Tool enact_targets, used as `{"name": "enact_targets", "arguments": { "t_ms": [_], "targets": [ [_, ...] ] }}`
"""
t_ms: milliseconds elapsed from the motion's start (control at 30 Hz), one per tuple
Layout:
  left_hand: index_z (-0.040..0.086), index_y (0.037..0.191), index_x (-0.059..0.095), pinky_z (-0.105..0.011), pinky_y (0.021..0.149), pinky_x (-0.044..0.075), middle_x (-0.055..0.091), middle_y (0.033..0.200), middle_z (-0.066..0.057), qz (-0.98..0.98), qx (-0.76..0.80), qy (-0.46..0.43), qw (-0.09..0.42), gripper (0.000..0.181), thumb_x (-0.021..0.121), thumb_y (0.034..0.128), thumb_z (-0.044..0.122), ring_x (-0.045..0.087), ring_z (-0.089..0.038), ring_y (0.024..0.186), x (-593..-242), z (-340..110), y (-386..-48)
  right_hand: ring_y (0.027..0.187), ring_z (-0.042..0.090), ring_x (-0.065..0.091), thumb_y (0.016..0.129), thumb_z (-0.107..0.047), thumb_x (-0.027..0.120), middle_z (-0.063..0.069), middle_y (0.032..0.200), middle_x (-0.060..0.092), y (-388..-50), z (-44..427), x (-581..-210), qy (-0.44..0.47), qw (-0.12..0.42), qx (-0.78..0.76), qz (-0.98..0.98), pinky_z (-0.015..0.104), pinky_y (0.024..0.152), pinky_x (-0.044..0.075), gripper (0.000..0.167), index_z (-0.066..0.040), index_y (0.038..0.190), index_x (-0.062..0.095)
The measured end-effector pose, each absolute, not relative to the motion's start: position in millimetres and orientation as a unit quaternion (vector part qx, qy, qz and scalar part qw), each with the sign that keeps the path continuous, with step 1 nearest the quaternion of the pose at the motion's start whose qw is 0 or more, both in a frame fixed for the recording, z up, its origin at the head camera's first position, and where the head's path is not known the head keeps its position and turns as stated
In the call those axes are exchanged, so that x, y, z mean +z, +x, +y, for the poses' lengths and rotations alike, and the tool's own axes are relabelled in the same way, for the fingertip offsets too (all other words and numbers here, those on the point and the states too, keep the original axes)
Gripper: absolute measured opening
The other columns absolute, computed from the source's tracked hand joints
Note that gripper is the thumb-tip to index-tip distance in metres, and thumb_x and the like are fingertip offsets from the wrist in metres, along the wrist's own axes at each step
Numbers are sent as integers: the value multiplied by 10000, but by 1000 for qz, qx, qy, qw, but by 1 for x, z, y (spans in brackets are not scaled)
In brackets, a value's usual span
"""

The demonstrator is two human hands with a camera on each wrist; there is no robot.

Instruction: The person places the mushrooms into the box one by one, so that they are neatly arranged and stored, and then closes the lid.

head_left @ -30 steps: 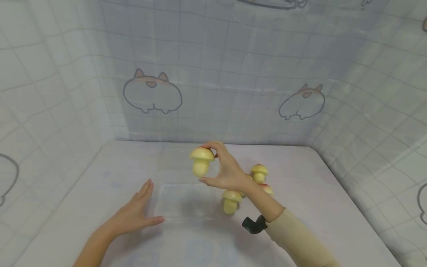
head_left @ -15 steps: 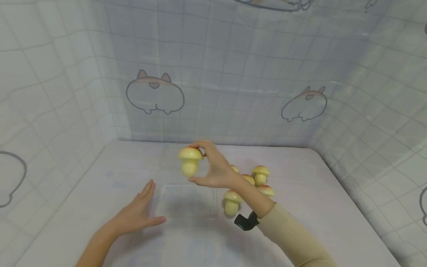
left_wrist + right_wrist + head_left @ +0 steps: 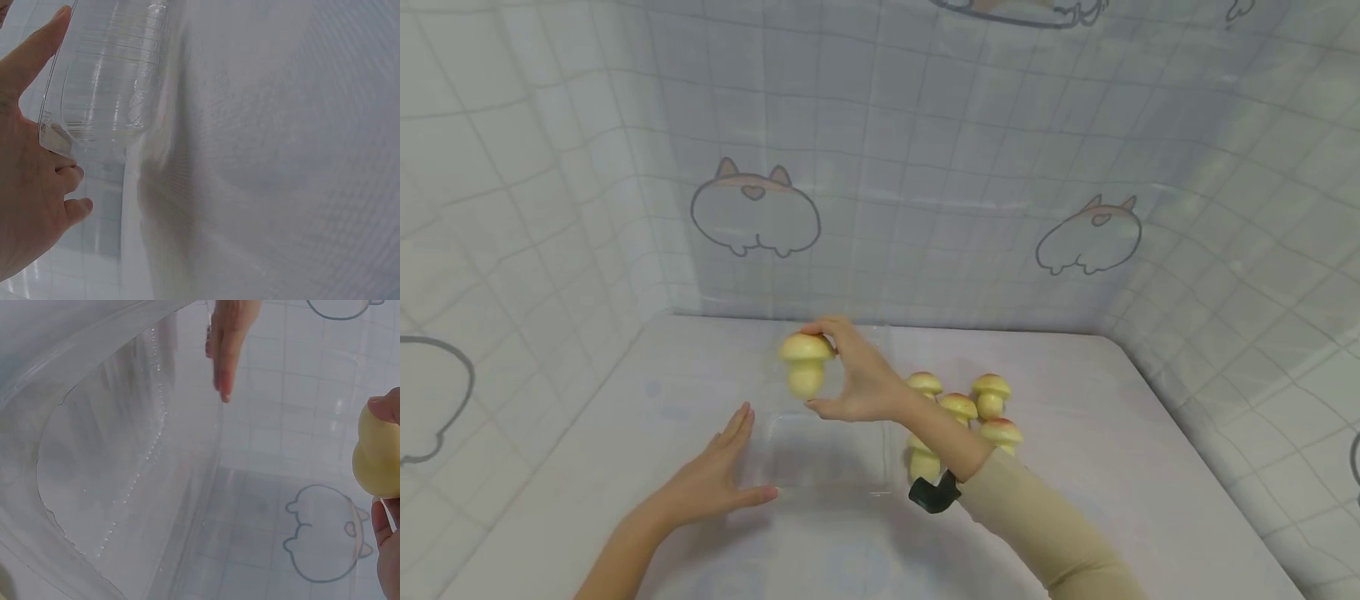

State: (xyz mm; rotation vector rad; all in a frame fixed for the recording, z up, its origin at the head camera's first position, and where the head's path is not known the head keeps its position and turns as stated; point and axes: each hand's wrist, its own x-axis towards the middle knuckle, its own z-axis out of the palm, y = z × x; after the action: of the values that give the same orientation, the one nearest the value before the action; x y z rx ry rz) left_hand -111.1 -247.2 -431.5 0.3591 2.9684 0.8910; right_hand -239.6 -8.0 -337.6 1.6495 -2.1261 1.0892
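Note:
My right hand (image 3: 868,375) pinches a pale yellow toy mushroom (image 3: 806,367) by thumb and fingers, with its cap up and stem down. It hangs over a clear plastic container (image 3: 829,457) on the table. In the right wrist view the mushroom (image 3: 375,459) shows at the right edge, apart from the container's wall (image 3: 125,462). My left hand (image 3: 709,483) is at the container's left side, thumb and fingers spread. The left wrist view has that hand (image 3: 28,181) against the rim of the container (image 3: 112,81); no mushroom shows in its fingers.
Several more yellow toy mushrooms (image 3: 991,398) with reddish cap tops stand right of the container, partly hidden by my right forearm. A dark curved piece (image 3: 935,494) juts out beside the right sleeve. Grid-patterned cloth walls (image 3: 880,250) enclose the white table (image 3: 1090,467).
My right hand has carried the mushroom leftward over the container. More of the mushrooms behind the forearm show. The left hand keeps its place by the container, and the head view has shifted slightly.

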Motion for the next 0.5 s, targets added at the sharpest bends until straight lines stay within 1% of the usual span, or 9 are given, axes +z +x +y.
{"name": "enact_targets", "arguments": {
  "t_ms": [133, 267, 367, 500],
  "targets": [
    [-102, 1493, 113, -646, 1087, 181, 44, 1568, -278, 951, 287, 113, 11, 1160, 736, 769, 557, 133, -492, 1396, -432, -247, -110, 1107, 115, 450, 653, -156, 849, 52, 1320, 435, -242, -15, -344, 562, 106, 370, -732, 210, 894, 435, 849, -58, 1349, 372],
    [-100, 1494, 107, -648, 1083, 186, 38, 1567, -280, 951, 288, 113, 12, 1156, 728, 776, 559, 140, -512, 1384, -432, -247, -109, 1119, 106, 453, 663, -147, 849, 46, 1323, 419, -243, -21, -352, 550, 70, 364, -748, 206, 929, 432, 850, -61, 1352, 359],
    [-102, 1493, 110, -649, 1081, 192, 42, 1565, -282, 951, 287, 116, 9, 1157, 723, 776, 567, 148, -522, 1377, -433, -246, -109, 1127, 94, 458, 681, -169, 847, 42, 1318, 412, -242, -26, -359, 542, 44, 348, -764, 191, 960, 420, 845, -66, 1358, 352],
    [-103, 1493, 112, -644, 1087, 184, 42, 1567, -278, 951, 287, 116, 7, 1158, 724, 774, 569, 145, -508, 1385, -434, -245, -108, 1123, 88, 471, 691, -183, 851, 47, 1302, 419, -241, -32, -365, 541, 24, 329, -773, 167, 979, 404, 837, -53, 1348, 348]
  ]
}}
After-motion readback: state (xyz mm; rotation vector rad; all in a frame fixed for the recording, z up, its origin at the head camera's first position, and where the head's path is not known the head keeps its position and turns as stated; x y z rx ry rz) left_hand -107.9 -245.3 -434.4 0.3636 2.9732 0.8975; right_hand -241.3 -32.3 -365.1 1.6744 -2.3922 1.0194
